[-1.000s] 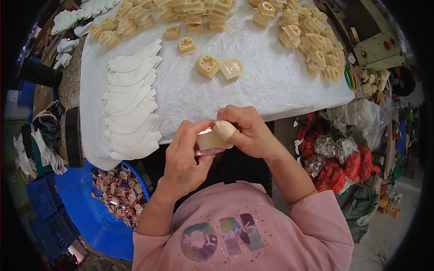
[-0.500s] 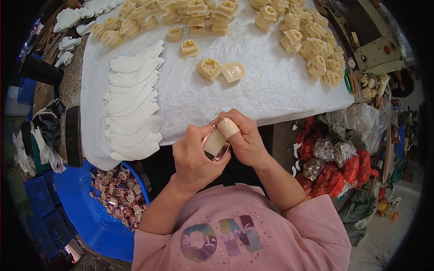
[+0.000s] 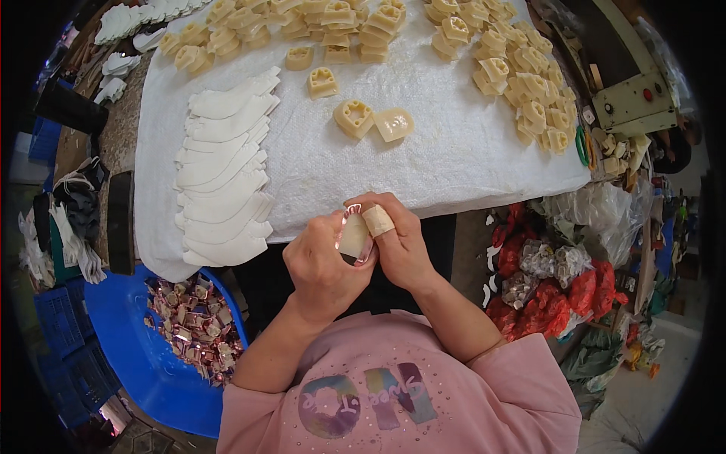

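Between my two hands, just off the table's near edge, is a small block heel (image 3: 352, 237) with a flat cream face and a shiny pink metallic rim. My left hand (image 3: 314, 261) grips it from the left, fingers curled and thumb along its lower end. My right hand (image 3: 401, 246) closes on its upper right side; a beige tape wrap (image 3: 379, 220) covers the thumb. Fingers hide much of the heel. Ahead on the white cloth (image 3: 302, 174) lie two touching cream plastic heel blocks (image 3: 354, 119), one showing a star-shaped hollow. Another block (image 3: 323, 83) sits behind them.
White curved strips (image 3: 223, 170) overlap in a column at left. Cream blocks are heaped along the back and right (image 3: 529, 83). A blue tub (image 3: 121, 340) with pink metallic pieces (image 3: 198, 325) stands lower left. Red and clear plastic bags (image 3: 548, 303) lie at right.
The heel has turned slightly in my hands, its cream face now more upright. Both hands have shifted a little to the left and kept hold.
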A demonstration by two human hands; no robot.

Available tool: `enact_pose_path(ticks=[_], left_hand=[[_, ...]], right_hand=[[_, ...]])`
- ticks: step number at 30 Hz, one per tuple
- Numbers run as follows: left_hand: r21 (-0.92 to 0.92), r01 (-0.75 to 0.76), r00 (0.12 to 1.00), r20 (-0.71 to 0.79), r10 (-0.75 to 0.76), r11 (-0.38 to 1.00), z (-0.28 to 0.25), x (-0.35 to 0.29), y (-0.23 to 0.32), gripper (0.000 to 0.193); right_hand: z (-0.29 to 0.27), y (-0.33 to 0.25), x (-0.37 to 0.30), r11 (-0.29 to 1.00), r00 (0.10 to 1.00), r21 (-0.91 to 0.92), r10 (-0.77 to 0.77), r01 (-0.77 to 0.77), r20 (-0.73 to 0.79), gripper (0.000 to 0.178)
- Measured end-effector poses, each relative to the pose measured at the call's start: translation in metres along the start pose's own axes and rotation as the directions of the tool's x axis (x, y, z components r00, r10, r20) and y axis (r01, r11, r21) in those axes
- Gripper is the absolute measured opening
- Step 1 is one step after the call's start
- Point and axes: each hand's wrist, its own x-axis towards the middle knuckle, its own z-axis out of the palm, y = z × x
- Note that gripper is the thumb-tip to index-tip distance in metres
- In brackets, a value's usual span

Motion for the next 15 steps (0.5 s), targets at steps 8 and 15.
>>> enact_pose_path(ticks=[8, 15], left_hand=[[-0.739, 0.673, 0.705, 0.652, -0.278, -0.028, -0.025, 0.005, -0.006, 0.040], [-0.631, 0.551, 0.834, 0.409, -0.370, 0.546, -0.037, -0.002, -0.009, 0.024]], right_hand=[[-0.015, -0.003, 0.007, 0.936, 0.959, 0.347, -0.040, -0.063, 0.279, 0.037], [-0.019, -0.024, 0.026, 0.910, 0.886, -0.229, -0.234, 0.345, 0.401, 0.029]])
